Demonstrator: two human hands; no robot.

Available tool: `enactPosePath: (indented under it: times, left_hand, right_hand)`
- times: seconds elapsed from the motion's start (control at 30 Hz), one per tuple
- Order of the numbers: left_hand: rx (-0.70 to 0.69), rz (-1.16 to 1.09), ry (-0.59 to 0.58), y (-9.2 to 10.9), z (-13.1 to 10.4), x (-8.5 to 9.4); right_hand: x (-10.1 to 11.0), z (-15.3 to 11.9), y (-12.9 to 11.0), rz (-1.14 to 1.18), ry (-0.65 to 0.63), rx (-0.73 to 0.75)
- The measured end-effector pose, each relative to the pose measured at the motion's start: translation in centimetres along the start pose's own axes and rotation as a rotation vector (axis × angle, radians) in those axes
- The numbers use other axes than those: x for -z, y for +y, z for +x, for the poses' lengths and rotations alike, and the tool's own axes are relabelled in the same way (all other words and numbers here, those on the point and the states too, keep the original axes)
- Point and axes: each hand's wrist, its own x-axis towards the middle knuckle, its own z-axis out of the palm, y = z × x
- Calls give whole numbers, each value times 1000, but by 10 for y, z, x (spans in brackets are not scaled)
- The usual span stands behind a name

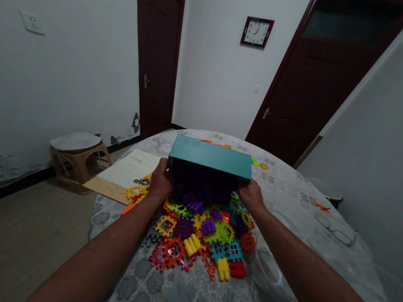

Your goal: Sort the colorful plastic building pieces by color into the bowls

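Note:
My left hand (161,180) and my right hand (251,194) grip opposite sides of a teal box (211,155). The box is tipped toward me, its dark open side facing my body. Purple plastic pieces (193,201) lie at its mouth, partly in shadow. Spread on the table in front of it is a heap of toy gear pieces (183,228) in yellow, orange, green, blue and red. Among them are small ribbed blocks, such as a yellow block (192,245) and a red block (237,269). The box hides whatever lies behind it.
A patterned cloth covers the round table (170,299). Left of the heap lies a cream sheet or board (125,169). Eyeglasses (334,230) and an orange piece (322,207) rest on the right. Beyond the left edge stands a stool (78,157).

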Motion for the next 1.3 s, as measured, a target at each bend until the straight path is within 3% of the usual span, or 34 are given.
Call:
enactPosePath:
  times: [0.13, 0.6, 0.87, 1.17, 1.3]
  left_hand:
    - [-105, -25, 44, 2, 1, 3]
    - [-84, 85, 116, 18, 15, 5]
    - [-122, 107, 161, 29, 9, 10]
    - [-240, 56, 202, 42, 12, 15]
    - [-298, -55, 142, 48, 6, 18]
  right_hand:
    - [-1, -3, 1, 33, 24, 8]
    - [7, -2, 2, 129, 149, 93]
    - [14, -5, 5, 141, 220, 134]
    - [31, -4, 1, 148, 216, 111]
    - [47, -4, -1, 154, 182, 47]
